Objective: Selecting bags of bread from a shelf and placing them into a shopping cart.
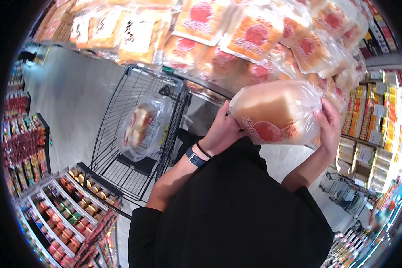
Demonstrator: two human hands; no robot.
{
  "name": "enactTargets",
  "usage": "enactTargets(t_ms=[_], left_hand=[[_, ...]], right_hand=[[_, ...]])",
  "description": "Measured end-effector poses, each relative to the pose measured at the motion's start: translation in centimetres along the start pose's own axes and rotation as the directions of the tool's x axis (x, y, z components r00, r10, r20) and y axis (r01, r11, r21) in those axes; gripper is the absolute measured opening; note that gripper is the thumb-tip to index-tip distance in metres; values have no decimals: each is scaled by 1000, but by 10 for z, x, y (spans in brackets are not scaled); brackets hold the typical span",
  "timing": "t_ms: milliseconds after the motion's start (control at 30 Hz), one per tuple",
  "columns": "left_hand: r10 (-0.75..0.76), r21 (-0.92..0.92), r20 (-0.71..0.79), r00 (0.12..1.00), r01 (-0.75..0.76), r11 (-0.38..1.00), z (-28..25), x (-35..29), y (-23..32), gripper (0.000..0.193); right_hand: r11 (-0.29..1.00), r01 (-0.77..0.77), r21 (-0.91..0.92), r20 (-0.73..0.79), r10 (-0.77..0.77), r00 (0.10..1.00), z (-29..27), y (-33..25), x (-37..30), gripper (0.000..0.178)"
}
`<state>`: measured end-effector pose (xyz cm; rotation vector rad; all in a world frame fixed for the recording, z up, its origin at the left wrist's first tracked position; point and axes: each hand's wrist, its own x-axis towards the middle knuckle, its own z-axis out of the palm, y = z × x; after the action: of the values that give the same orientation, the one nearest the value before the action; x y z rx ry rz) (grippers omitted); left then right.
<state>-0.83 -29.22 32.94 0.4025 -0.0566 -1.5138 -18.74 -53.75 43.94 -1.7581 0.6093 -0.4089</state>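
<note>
Between my two hands is a bagged loaf of bread (272, 114) in clear plastic with a red round print. My left hand (222, 131) grips its left end; the fingertips go out of sight beneath the bag. At the other end, my right hand (328, 127) holds the gathered plastic, thumb on the near side. The loaf is tilted and held in front of the bread display, where similar bagged loaves (254, 33) are heaped. To my left, another bagged bread (140, 127) lies in a wire shopping cart (107, 120).
The cart stands close by my left arm, against the display's edge. Shelves of small jars or cups (67, 214) are at the lower left. Shelves of yellow packages (373, 118) rise on the right, with another cart (346, 194) below. Grey floor (71, 102) shows at left.
</note>
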Motion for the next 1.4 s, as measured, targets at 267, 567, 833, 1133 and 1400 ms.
enactTargets(t_ms=[267,567,833,1133,1400], left_hand=[[95,-195,-36,995,-101,976,23,131,-21,69],[223,-273,-209,952,-276,922,16,222,-21,70],[248,-296,-163,955,-287,911,-6,236,-13,73],[226,-321,-267,937,-308,895,8,207,-19,76],[236,-250,-210,949,-286,925,15,166,-11,81]], right_hand=[[842,282,-460,178,-223,958,-66,-9,131,37],[628,353,-693,320,-171,932,-67,6,247,36],[586,481,-653,243,-440,865,-68,33,255,35],[749,345,-566,-199,-530,824,-60,42,182,31],[831,156,-534,-385,-403,830,-13,110,110,44]])
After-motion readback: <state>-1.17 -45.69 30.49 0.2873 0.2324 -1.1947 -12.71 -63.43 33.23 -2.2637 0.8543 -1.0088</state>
